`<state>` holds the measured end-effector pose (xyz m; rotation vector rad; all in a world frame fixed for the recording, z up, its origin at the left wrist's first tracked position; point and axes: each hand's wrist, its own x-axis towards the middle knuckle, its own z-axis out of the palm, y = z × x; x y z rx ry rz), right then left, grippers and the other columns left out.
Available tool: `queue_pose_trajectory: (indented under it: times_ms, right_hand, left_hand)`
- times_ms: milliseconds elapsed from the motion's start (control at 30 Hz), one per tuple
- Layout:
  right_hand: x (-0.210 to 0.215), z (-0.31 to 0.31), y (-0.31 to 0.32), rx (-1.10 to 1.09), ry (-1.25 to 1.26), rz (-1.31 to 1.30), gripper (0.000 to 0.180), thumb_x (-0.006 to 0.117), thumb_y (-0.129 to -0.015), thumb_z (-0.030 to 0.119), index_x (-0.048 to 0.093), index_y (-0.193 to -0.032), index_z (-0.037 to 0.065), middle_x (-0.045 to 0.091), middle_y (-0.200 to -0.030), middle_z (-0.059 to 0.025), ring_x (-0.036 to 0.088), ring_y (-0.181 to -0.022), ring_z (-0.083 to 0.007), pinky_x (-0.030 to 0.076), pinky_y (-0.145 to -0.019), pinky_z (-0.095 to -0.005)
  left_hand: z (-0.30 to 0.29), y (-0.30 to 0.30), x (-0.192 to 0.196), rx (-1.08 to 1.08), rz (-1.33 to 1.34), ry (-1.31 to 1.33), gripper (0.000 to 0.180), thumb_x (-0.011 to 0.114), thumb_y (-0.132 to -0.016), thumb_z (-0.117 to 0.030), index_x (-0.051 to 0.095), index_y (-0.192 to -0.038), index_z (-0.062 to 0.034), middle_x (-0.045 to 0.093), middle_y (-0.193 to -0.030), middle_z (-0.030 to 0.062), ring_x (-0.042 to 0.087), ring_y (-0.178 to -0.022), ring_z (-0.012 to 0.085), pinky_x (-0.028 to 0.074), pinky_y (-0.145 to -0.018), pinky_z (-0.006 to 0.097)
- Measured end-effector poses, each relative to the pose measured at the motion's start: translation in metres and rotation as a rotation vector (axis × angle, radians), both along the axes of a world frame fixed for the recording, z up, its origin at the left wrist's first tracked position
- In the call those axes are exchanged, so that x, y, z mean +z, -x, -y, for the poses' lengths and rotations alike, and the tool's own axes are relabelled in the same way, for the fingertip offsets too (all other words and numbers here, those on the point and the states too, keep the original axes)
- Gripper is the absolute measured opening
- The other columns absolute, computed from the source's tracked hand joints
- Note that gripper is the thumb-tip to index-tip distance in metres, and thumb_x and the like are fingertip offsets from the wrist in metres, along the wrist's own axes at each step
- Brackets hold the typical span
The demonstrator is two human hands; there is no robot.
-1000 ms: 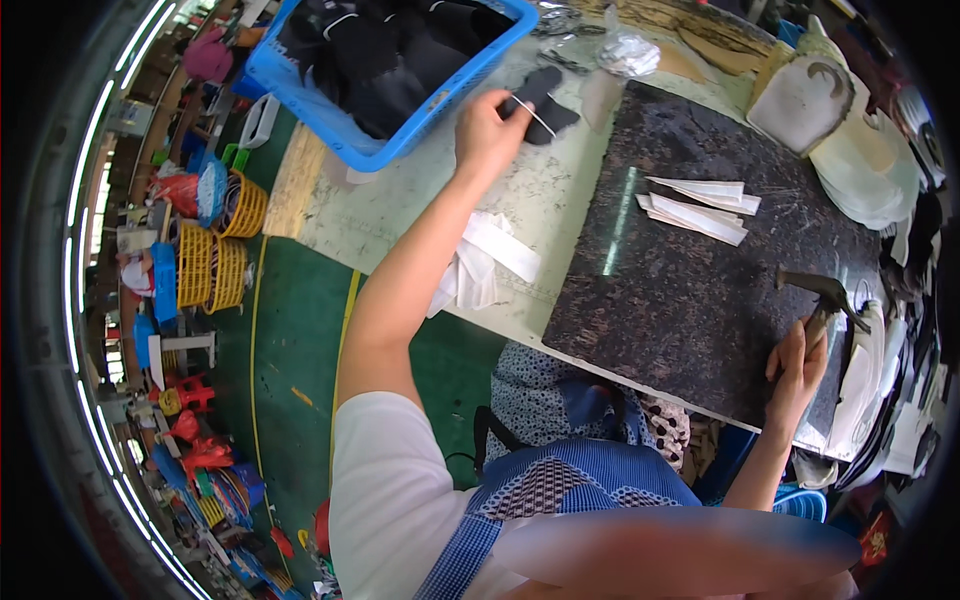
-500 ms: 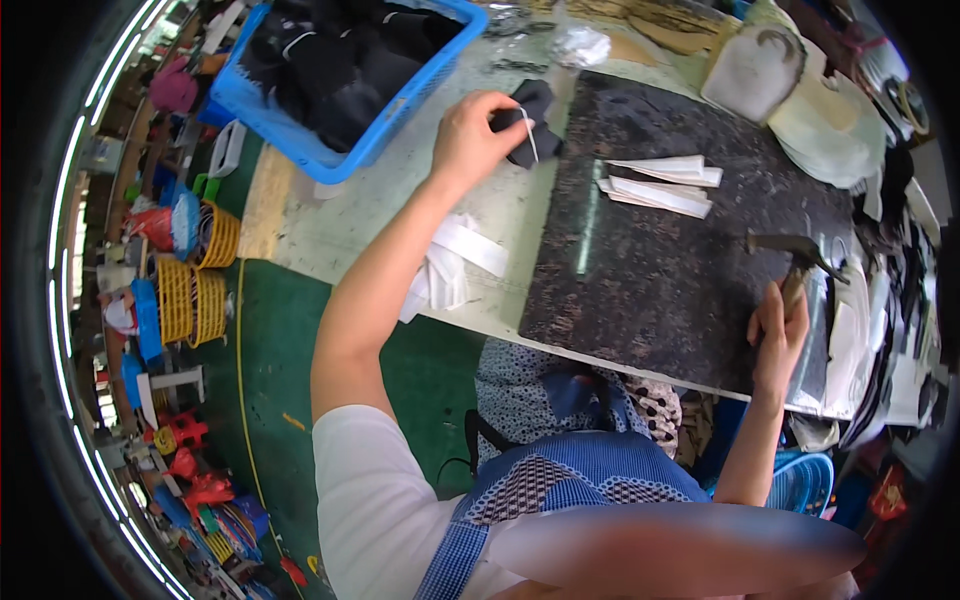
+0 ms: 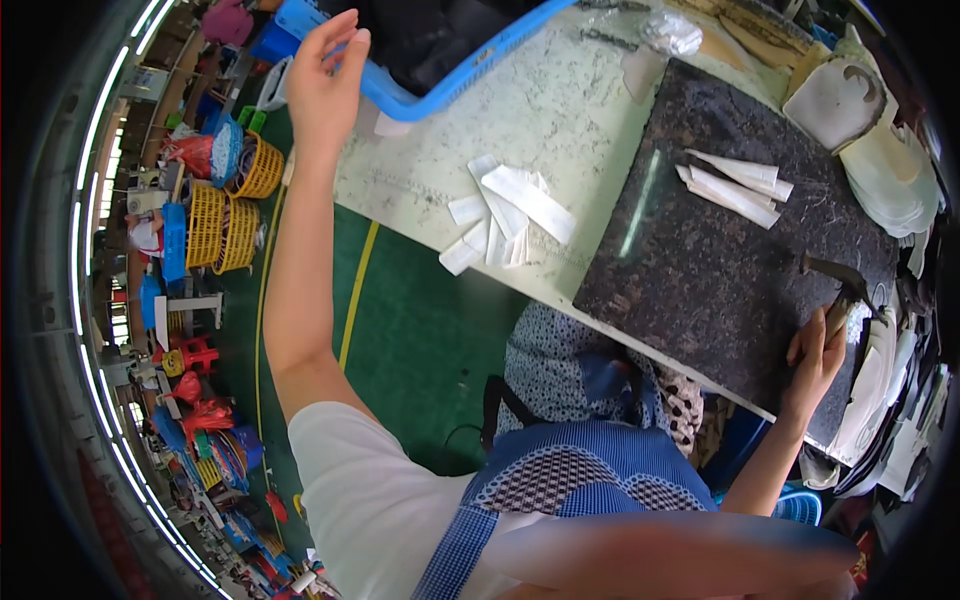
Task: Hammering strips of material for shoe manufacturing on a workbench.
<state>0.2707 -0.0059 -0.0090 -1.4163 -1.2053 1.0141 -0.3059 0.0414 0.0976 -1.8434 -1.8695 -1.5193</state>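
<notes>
My left hand (image 3: pixel 325 92) is raised at the near left corner of the blue plastic basket (image 3: pixel 420 106), fingers apart and holding nothing. Dark black pieces (image 3: pixel 435 45) fill the basket. On the right, my right hand (image 3: pixel 815 355) is closed round the wooden handle of a hammer (image 3: pixel 840 275), whose metal head rests over the dark stone slab (image 3: pixel 700 290). Several white strips (image 3: pixel 735 190) lie fanned out on the slab. A loose pile of white strips (image 3: pixel 510 215) sits on the pale tabletop, between my left arm and the slab.
Pale shaped pieces (image 3: pixel 885 180) are stacked at the slab's far right. A crumpled clear plastic bag (image 3: pixel 672 32) lies at the back of the table. Yellow baskets (image 3: pixel 205 225) stand on the left, beyond the green floor (image 3: pixel 410 320). More sheet material crowds the right edge.
My left hand has let go of the tied black bundle and moved left to the basket. The bundle no longer shows on the tabletop. My right hand still grips the hammer; the view has shifted.
</notes>
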Motion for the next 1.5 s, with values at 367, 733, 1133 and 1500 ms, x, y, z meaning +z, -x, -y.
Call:
queue_pose_trajectory:
  times_ms: [367,733,1133,1500]
  right_hand:
    - [0.0,-0.005,0.001,0.001,0.001,0.018,0.019,0.061,-0.101,0.022,0.056,-0.101,0.004,0.037,-0.064,0.004,0.036,-0.052,-0.0052,0.031,-0.046,-0.0219]
    - [0.005,0.023,0.022,0.092,-0.055,-0.157,0.026,0.061,-0.1,0.026,0.053,-0.111,0.003,0.045,-0.076,0.0011,0.043,-0.059,-0.0075,0.035,-0.05,-0.0219]
    - [0.022,0.04,0.065,0.101,0.081,-0.074,0.023,0.071,-0.089,0.003,0.054,-0.106,0.003,0.061,-0.087,-0.0021,0.058,-0.069,-0.0065,0.043,-0.056,-0.0188]
    - [0.046,0.045,0.029,0.333,-0.001,0.444,0.016,0.067,-0.093,0.009,0.063,-0.105,-0.001,0.066,-0.072,-0.0126,0.066,-0.059,-0.0215,0.048,-0.054,-0.0334]
  left_hand:
    - [0.049,-0.098,-0.089,-0.529,-0.422,0.474,0.027,0.072,-0.086,-0.012,0.071,-0.112,-0.0083,0.069,-0.106,0.0062,0.061,-0.107,0.025,0.05,-0.092,0.036]
    - [0.052,-0.165,-0.042,-0.72,0.516,0.476,0.017,0.065,-0.098,-0.015,0.064,-0.109,-0.003,0.072,-0.092,0.0062,0.068,-0.081,0.0094,0.053,-0.07,0.025]
    - [0.049,-0.309,-0.094,-0.989,0.24,0.47,0.013,0.07,-0.089,-0.013,0.069,-0.092,-0.0006,0.066,-0.082,0.011,0.065,-0.07,0.0258,0.049,-0.062,0.037]
    - [0.04,-0.304,-0.11,-0.761,0.014,0.426,0.031,0.078,-0.079,-0.002,0.071,-0.11,-0.004,0.063,-0.085,0.0056,0.063,-0.065,0.0151,0.05,-0.055,0.028]
